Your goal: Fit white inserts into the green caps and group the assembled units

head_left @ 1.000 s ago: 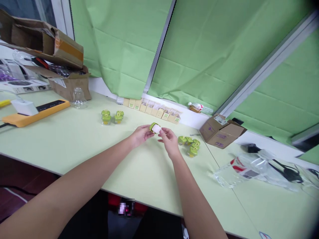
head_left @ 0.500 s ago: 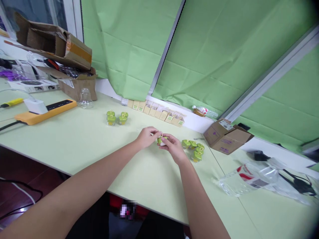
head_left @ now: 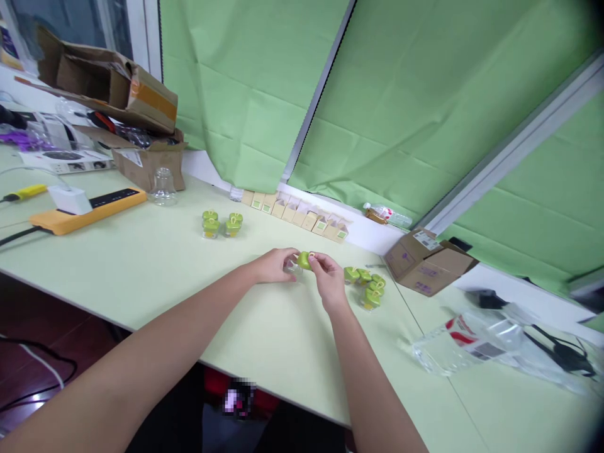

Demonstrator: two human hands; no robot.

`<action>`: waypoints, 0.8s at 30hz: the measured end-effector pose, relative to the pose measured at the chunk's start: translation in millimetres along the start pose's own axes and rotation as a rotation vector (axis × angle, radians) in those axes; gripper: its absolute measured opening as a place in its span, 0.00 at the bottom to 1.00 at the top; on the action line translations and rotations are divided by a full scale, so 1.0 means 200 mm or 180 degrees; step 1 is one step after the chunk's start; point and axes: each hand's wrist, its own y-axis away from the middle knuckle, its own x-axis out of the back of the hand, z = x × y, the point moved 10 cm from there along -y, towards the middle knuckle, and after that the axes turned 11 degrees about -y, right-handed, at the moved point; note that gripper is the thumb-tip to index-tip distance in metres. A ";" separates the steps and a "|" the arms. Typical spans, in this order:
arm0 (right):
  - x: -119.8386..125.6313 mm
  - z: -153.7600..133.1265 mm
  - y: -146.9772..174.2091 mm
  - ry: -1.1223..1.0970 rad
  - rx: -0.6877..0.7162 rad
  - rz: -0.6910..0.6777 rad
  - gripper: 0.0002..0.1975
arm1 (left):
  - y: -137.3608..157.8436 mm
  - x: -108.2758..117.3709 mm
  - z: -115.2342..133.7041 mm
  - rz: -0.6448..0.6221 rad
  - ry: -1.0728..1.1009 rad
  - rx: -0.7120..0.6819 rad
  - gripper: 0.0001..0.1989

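My left hand [head_left: 272, 265] is closed round a small clear jar [head_left: 293, 268] above the middle of the table. Between the fingers of my right hand [head_left: 329, 280] is a green lid [head_left: 303, 260] with a pale loop on it. The lid is right beside the jar's top; I cannot tell whether the two touch. To the right of my right hand stands a cluster of small clear jars with green lids [head_left: 372, 296]. A second group of green-lidded jars [head_left: 210, 226], with something yellow showing inside, stands to the left, farther back.
Several small tan cartons [head_left: 302, 217] line the wall at the back. A yellow power strip [head_left: 89, 211] and a clear plastic container [head_left: 163, 187] are at left, near stacked cardboard boxes [head_left: 148, 167]. A cardboard box [head_left: 425, 261] and a large clear bottle [head_left: 465, 343] lie at right.
My left hand has shifted slightly left and down and now grips the clear jar. The green lid shows tilted in my right fingers, whereas both hands were together on the small green-topped item before.
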 end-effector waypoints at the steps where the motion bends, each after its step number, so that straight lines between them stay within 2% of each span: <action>1: -0.01 0.00 0.00 0.0074 0.0025 -0.0044 0.17 | 0.01 -0.02 0.04 -0.0059 -0.0021 -0.0059 0.28; 3: -0.04 0.02 0.01 0.0272 0.0003 -0.0189 0.17 | 0.01 -0.02 0.07 -0.0057 -0.0106 -0.0058 0.27; 5: -0.06 0.04 0.02 0.0513 -0.0010 -0.0332 0.16 | 0.02 -0.02 0.08 -0.0002 -0.0158 -0.0009 0.31; 10: -0.07 0.05 0.03 0.1005 0.0040 -0.0380 0.15 | 0.02 0.01 0.06 -0.0012 -0.0214 0.0134 0.37; 18: -0.05 0.05 0.02 0.1134 0.0128 -0.0404 0.14 | 0.06 0.00 0.11 -0.0242 0.0071 0.0088 0.26; 21: -0.09 0.02 0.04 0.1469 0.0340 -0.0641 0.11 | 0.05 -0.01 0.11 -0.0289 -0.0117 0.0136 0.27; 24: -0.12 0.02 0.06 0.1612 0.0357 -0.0780 0.10 | 0.06 0.06 0.17 -0.0186 -0.0355 0.0182 0.32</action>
